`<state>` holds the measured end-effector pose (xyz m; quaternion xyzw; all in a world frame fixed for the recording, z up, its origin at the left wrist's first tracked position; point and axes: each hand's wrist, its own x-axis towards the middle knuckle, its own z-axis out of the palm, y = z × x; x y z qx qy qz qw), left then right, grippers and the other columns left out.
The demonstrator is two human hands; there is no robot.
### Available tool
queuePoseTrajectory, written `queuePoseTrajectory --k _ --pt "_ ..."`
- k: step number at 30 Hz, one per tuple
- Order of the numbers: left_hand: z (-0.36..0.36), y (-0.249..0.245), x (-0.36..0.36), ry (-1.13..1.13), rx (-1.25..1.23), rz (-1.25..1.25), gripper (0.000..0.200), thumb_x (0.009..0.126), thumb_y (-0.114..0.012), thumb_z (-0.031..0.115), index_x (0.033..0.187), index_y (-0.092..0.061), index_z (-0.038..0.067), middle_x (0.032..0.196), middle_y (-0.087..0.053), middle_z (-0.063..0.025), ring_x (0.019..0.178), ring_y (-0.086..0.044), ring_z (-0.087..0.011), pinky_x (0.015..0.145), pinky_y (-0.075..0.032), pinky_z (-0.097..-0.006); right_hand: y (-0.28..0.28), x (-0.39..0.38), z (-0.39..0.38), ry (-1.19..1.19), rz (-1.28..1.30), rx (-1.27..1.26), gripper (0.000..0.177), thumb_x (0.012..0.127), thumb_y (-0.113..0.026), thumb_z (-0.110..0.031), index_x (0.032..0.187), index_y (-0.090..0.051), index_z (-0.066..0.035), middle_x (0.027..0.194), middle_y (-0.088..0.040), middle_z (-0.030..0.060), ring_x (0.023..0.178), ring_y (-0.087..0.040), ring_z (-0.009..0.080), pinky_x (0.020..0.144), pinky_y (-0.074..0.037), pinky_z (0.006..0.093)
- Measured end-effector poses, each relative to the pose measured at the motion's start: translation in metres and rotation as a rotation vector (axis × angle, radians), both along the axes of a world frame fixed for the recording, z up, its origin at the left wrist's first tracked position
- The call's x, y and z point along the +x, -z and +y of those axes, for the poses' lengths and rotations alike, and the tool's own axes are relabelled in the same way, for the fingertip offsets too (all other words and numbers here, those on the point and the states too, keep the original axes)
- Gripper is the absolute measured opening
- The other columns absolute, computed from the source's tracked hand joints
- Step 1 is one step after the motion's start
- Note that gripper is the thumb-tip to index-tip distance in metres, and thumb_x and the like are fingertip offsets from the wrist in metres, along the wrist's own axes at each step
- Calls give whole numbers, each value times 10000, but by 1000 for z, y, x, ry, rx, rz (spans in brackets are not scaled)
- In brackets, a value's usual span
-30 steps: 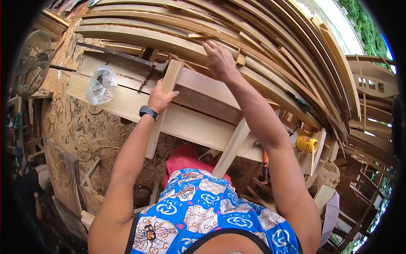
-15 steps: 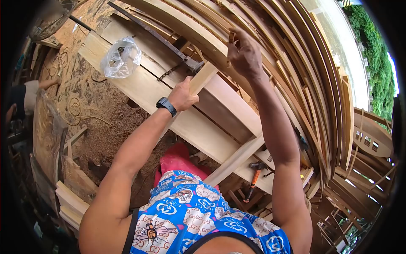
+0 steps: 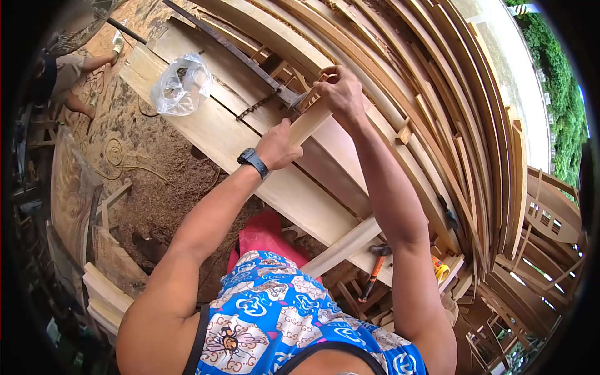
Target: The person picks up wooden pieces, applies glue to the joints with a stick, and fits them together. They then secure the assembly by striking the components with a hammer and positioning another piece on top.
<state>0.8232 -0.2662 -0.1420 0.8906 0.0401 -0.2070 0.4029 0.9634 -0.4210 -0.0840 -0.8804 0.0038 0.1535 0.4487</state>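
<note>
My left hand (image 3: pixel 279 147), a dark watch on its wrist, is wrapped round a pale wooden piece (image 3: pixel 310 121) that slants up and away over the planks. My right hand (image 3: pixel 344 95) is at the far end of that piece with its fingers curled in; what they pinch is too small to make out. Just beyond my left hand is the head of a long metal bar clamp (image 3: pixel 289 97), with a chain (image 3: pixel 256 106) beside it. Wide pale planks (image 3: pixel 287 192) lie beneath both hands.
A clear plastic bag (image 3: pixel 182 87) rests on the planks at the left. A hammer (image 3: pixel 374 275) with an orange handle and a yellow tape measure (image 3: pixel 440 270) lie at the right. Long boards (image 3: pixel 400 81) are stacked behind. Another person (image 3: pixel 70 78) is at the far left.
My right hand has come down and left from its raised position to the end of the wooden piece. My left hand keeps its grip. More of the person at far left shows.
</note>
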Motion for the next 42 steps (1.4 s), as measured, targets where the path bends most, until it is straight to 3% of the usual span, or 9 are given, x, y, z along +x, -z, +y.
queuePoseTrajectory --k 6,9,11,14,19,27,34,38,42 --pt "9 -4 1 -75 22 28 685 745 -741 229 1256 -416 -91 952 -671 -339 943 -661 -506 869 -551 -502 16 -4 -4 -38 -63 54 399 852 -763 -217 1166 -685 18 1008 -754 179 891 -714 224 801 -559 348" --pt "7 -5 0 -103 14 30 858 735 -768 215 1406 -326 -86 1166 -619 -363 1082 -622 -495 960 -523 -493 9 -8 0 -14 -97 31 354 825 -744 -205 1107 -708 6 1054 -729 224 1009 -702 340 922 -539 410" --pt "-1 -6 -2 -126 48 -426 1031 702 -795 176 1540 -227 -16 1440 -428 -361 1240 -516 -501 1070 -452 -509 10 -9 -1 -6 -106 48 353 831 -740 -205 1108 -706 12 1053 -729 224 1011 -702 340 926 -539 411" --pt "-9 -20 11 -25 167 -612 1129 680 -788 126 1613 -154 79 1540 -282 -310 1339 -391 -506 1130 -380 -547 13 -10 -1 -7 -117 53 363 843 -737 -212 1122 -701 17 1048 -731 223 1007 -705 340 928 -542 408" --pt "-18 -1 19 109 255 -638 1193 671 -746 88 1652 -69 122 1473 -360 -290 1322 -388 -504 1134 -363 -566 -10 -21 -16 -16 -93 79 471 917 -733 -211 1318 -609 4 1137 -739 202 1022 -726 261 904 -570 362" --pt "-14 -3 25 126 240 -647 1148 664 -710 179 1658 -135 160 1373 -455 -294 1281 -494 -493 1080 -443 -569 -10 -66 -155 502 -204 -930 469 843 -710 -251 1180 -534 24 1213 -605 262 1124 -635 340 944 -537 447" --pt "-18 -1 23 188 286 -614 1129 721 -730 205 1655 -98 153 1401 -430 -304 1138 -600 -507 960 -549 -523 -38 -120 -180 439 -233 -578 278 797 -611 -137 1043 -585 -10 989 -686 197 916 -703 362 821 -565 504" --pt "-17 1 22 231 333 -627 1137 744 -722 201 1658 -48 161 1405 -422 -328 1172 -576 -527 957 -541 -538 -30 -225 -187 652 -157 107 378 800 -724 -131 1146 -643 0 1122 -710 231 1000 -717 320 895 -569 412" --pt "-8 7 25 253 380 -614 1155 753 -724 195 1657 -6 166 1385 -435 -342 1189 -555 -540 963 -531 -551 12 -325 -190 1053 -274 404 410 835 -732 -107 1217 -664 25 1053 -749 161 989 -725 235 902 -564 337"
